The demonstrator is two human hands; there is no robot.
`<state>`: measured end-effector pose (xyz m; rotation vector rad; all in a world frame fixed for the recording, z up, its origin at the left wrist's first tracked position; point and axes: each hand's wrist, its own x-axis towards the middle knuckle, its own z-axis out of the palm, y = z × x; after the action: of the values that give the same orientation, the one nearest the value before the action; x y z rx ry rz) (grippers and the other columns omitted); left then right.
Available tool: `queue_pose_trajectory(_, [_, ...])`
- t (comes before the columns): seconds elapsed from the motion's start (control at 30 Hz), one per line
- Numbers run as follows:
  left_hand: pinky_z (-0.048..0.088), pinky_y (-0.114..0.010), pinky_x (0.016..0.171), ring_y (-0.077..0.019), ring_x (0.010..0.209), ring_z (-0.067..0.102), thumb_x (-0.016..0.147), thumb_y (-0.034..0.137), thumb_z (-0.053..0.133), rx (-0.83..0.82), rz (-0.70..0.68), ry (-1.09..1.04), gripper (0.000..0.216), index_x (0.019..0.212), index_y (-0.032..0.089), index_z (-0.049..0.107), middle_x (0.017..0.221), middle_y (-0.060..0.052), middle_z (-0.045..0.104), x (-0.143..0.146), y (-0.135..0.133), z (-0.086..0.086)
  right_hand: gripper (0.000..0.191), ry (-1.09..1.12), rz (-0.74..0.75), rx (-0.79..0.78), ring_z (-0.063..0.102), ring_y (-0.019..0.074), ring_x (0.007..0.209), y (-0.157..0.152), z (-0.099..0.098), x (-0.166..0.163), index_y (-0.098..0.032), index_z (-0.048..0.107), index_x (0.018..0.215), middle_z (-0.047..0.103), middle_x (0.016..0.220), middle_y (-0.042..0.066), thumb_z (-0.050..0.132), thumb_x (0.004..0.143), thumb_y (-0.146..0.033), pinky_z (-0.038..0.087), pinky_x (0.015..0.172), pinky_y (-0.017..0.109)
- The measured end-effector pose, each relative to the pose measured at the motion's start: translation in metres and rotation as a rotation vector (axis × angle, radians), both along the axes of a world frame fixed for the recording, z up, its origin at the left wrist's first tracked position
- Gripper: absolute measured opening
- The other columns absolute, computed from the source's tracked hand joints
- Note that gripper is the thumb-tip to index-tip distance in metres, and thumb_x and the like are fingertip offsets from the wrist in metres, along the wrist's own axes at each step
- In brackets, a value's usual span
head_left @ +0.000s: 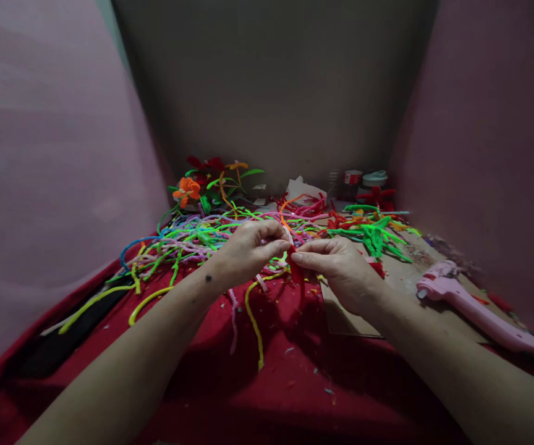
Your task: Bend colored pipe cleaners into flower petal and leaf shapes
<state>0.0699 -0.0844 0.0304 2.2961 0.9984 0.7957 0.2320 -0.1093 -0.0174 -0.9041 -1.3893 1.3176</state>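
My left hand (pixel 260 247) and my right hand (pixel 339 266) meet at the middle of the view, above the table. Between their fingertips is a red pipe cleaner (pixel 297 272), bent or looped, with part of it hanging below. Both hands are closed in a pinch on it. A pale strip (pixel 288 234) rises by my left fingertips; whether it is joined to the red piece I cannot tell. Just behind the hands spreads a tangled heap of coloured pipe cleaners (pixel 197 238). A yellow pipe cleaner (pixel 251 309) dangles toward me on the red cloth (pixel 248 395).
A pink glue gun (pixel 475 306) lies at the right on brown cardboard (pixel 348 315). Green pipe-cleaner shapes (pixel 376 238) rest nearby. At the back left stands an orange pipe-cleaner flower (pixel 187 190); small jars (pixel 353 179) stand back right. Pinkish walls (pixel 54 154) flank the table.
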Motion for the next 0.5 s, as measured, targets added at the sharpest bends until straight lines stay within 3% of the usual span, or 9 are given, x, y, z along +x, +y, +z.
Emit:
queue_pose_trajectory(0.1, [0.04,-0.023,0.065,-0.0103,0.067,0.05,0.073,0.021,0.057,0.095,0.013,-0.028,0.011,0.066,0.014,0.061,0.068,0.0,0.056,0.0012,-0.0026,0.0014,0.017,-0.013,-0.026,0.012,0.042,0.0083,0.05,0.0011,-0.0013,-0.0012,-0.012,0.061,0.055,0.054,0.051,-0.001,0.062,0.067,-0.025,0.032,0.053,0.025])
queue_pose_trajectory(0.2, [0.039,-0.022,0.061,-0.0102,0.066,0.049,0.072,0.02,0.058,0.093,0.037,-0.035,0.01,0.065,0.014,0.061,0.067,0.001,0.056,0.0012,-0.0057,0.0031,0.017,-0.042,-0.032,0.074,0.045,0.0093,0.052,0.0005,-0.002,-0.0013,-0.013,0.061,0.056,0.055,0.053,0.0,0.059,0.069,-0.024,0.035,0.055,0.025])
queue_pose_trajectory(0.5, [0.025,-0.017,0.039,-0.0045,0.041,0.036,0.075,0.026,0.056,-0.398,-0.006,-0.234,0.013,0.072,0.014,0.056,0.05,0.005,0.047,-0.0028,-0.0056,0.0001,0.014,0.054,0.002,0.131,0.05,0.0089,0.056,-0.0024,-0.0038,-0.0045,-0.014,0.06,0.065,0.058,0.061,-0.001,0.057,0.074,-0.023,0.041,0.06,0.025])
